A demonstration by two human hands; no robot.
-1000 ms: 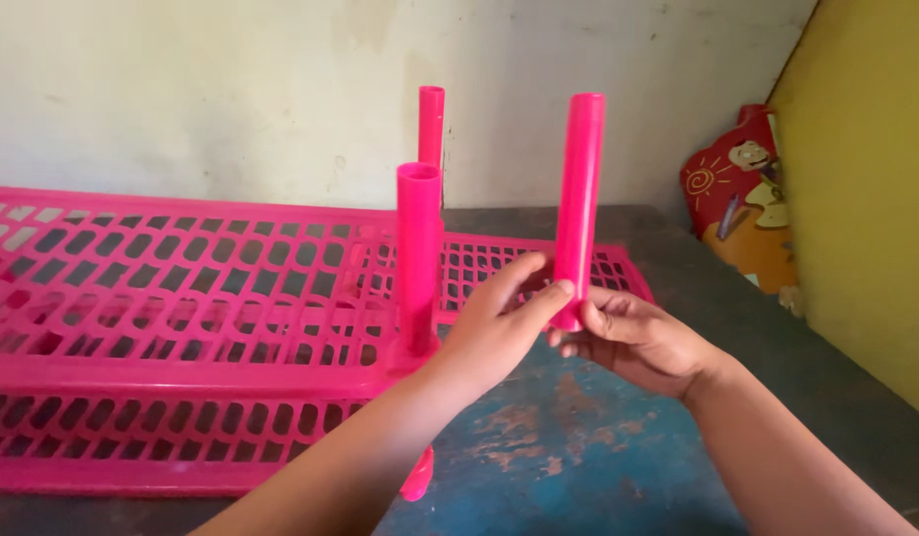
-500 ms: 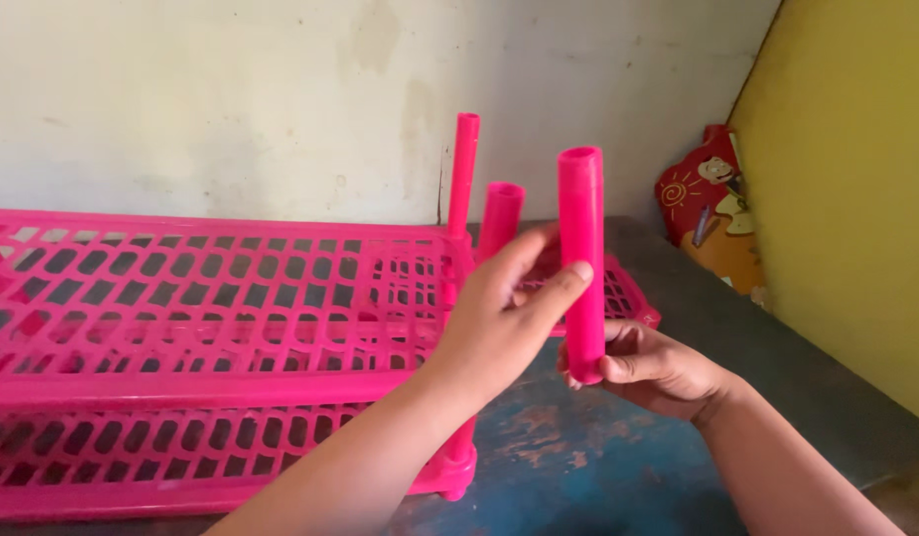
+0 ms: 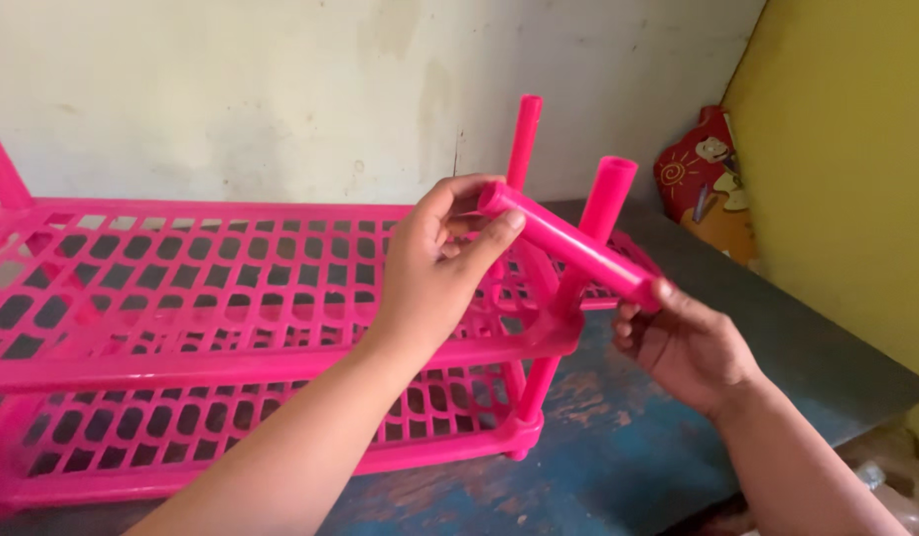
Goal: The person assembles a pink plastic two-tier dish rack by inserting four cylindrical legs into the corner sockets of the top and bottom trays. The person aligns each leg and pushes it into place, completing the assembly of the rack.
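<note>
A loose pink plastic tube lies tilted between both hands, its open end up at the left. My left hand pinches that upper end with thumb and fingers. My right hand grips the lower end from below. Behind them stands a pink slatted plastic rack with two shelves, one above the other. Two upright pink posts rise from its right corners.
The rack rests on a worn blue and grey table against a pale wall. A red and orange painted board leans at the back right beside a yellow wall. The table's right edge runs close to my right arm.
The tube stood upright in both hands a second ago. It has been tipped over to a slant, with my left hand shifted up to its top end.
</note>
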